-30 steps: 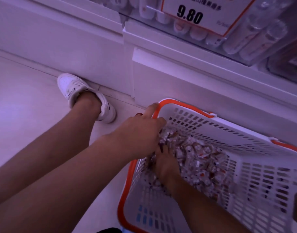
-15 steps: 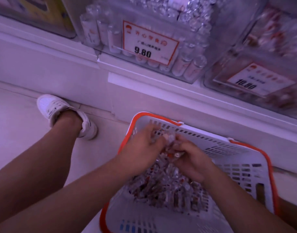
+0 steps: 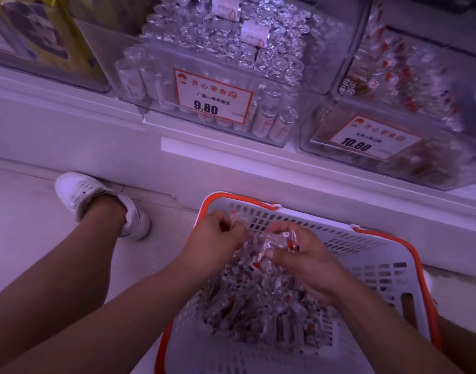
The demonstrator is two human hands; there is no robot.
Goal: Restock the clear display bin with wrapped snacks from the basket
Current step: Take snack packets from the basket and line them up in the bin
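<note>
Head view, progress: a person is gathering a load above the basket [image 3: 371, 268]; no snacks are travelling to a bin yet, and the carry and drop are, by my reading, both left.
Head view, left hand [image 3: 218, 234]: curling its fingers round a few wrapped snacks [image 3: 258, 306] near the basket's far rim.
Head view, right hand [image 3: 301, 259]: cupping and pinching a crinkly clump of wrappers.
Head view, supply: a deep heap is lying in the basket, so plenty is remaining.
Head view, target: the clear display bin [image 3: 393, 147] priced 10.80 is holding similar red-marked packets, likely the destination.
Head view, materials: glossy crumpled film wrappers; stiff white slotted plastic with orange trim; hard transparent bin walls.
</note>
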